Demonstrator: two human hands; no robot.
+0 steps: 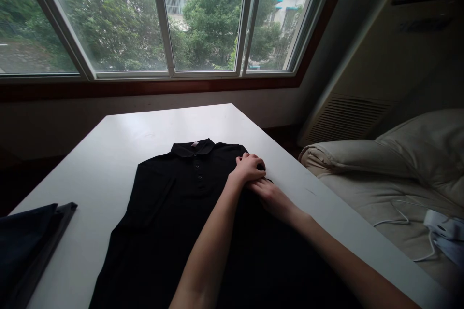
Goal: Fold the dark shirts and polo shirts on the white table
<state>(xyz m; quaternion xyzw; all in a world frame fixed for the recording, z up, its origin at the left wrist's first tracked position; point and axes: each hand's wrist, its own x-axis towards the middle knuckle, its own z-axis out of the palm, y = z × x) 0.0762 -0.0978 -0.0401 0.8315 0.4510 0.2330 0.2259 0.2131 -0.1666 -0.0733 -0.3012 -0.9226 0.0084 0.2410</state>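
Observation:
A black short-sleeved polo shirt (188, 203) lies front side up on the white table, its buttoned collar pointing toward the window. My left hand (249, 168) is at the shirt's right-hand shoulder, fingers curled over the sleeve cloth, with dark fabric showing between thumb and fingers. Just below it, my right hand (272, 197) rests on the same sleeve area, its fingers stretched out flat and partly under my left hand. My forearms cover part of the shirt's front. The right-hand sleeve is mostly hidden by both hands.
The white table (145, 130) stands near a wide window (206, 19). Dark folded clothes (29, 246) lie at its left edge. To the right is a beige leather sofa (362, 164) with a white device (440, 224) and cable on it.

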